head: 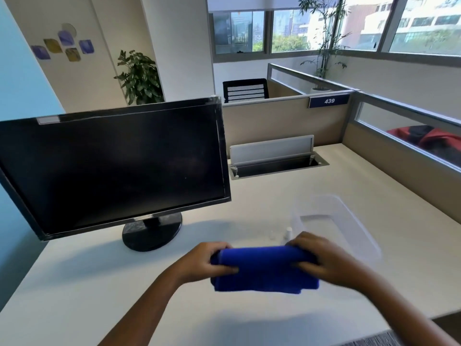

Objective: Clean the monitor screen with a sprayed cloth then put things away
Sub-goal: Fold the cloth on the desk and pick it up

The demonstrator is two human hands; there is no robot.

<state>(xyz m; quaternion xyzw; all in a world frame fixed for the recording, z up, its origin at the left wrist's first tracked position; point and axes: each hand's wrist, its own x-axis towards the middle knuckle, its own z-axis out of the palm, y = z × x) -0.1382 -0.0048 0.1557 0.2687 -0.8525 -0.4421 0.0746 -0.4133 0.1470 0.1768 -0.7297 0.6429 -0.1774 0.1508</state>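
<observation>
A folded blue cloth (264, 269) hangs just above the desk in front of me, held at both ends. My left hand (208, 260) grips its left end and my right hand (315, 258) grips its right end. The black monitor (112, 166) stands at the left on a round base, its screen dark. Just behind the cloth a small white spray bottle (288, 233) pokes up, mostly hidden by my right hand. A clear plastic bin (349, 221) sits on the desk to the right, past my right hand.
A small white cap (272, 235) lies beside the bottle. An open cable tray (277, 161) with a raised lid is set into the desk behind. Beige partitions close off the back and right. The desk's front edge (374, 330) runs at the lower right.
</observation>
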